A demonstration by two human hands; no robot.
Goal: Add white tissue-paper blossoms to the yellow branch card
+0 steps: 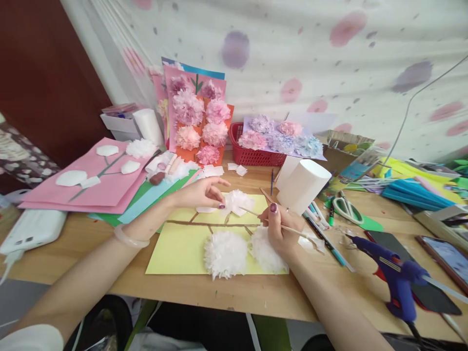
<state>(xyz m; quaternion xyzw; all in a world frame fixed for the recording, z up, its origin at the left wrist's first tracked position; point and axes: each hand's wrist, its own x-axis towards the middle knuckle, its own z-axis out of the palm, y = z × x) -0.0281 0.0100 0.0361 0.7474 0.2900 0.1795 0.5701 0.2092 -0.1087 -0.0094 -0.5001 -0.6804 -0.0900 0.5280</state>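
Note:
A yellow sheet (183,248) lies on the table in front of me, with a brown paper branch and three white tissue flowers glued on. My left hand (199,193) rests on the topmost white flower (237,201), fingers pinched at its edge. My right hand (280,224) grips a thin wooden stick (256,214) whose tip points into that same flower. Two bigger white flowers (225,253) lie along the sheet's near edge, one partly under my right hand.
A blue glue gun (393,273) lies at the right, with scissors (345,208), pens and a white paper roll (303,185) behind it. Pink cards with flowers (98,180) are stacked at left. A red basket (252,155) and flower cards stand at the back. A phone (448,256) lies far right.

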